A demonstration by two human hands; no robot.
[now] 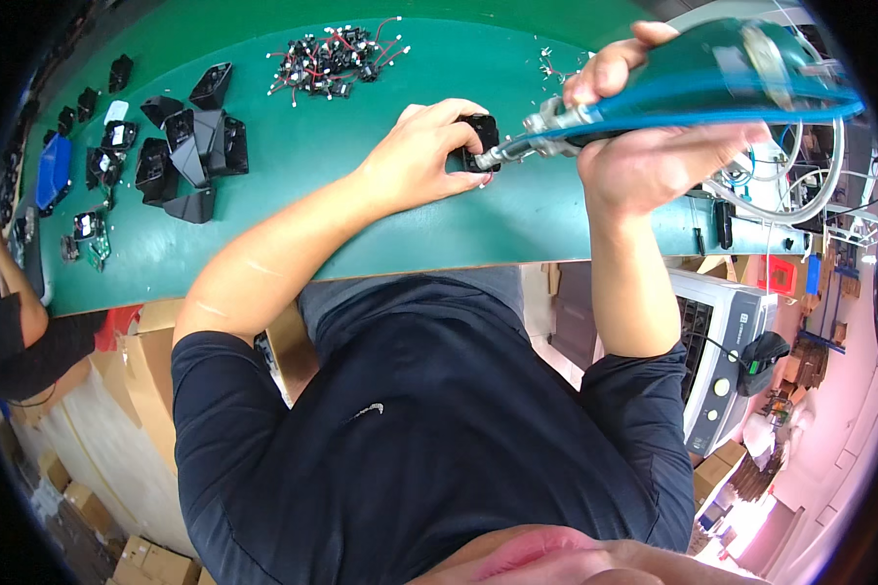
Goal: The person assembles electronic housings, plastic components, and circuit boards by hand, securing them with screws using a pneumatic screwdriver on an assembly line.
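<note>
My left hand (415, 156) is closed around a small black plastic housing (484, 129), holding it down on the green table (380, 229) between thumb and fingers. My right hand (639, 174) grips a power screwdriver (688, 83) with a dark body, slightly blurred, held aslant. A blue hose (654, 104) runs along it. The metal nose (502, 151) of the screwdriver points down to the left and meets the housing beside my left fingertips. The exact spot under the tip is hidden.
At the back lies a heap of small black parts with red wires (337, 60). Loose screws (548, 68) lie near the tool. Black angular housings (193, 146) are piled left, beside a blue tray (55, 174). White hoses (829, 185) hang right. A person's arm (15, 278) shows far left.
</note>
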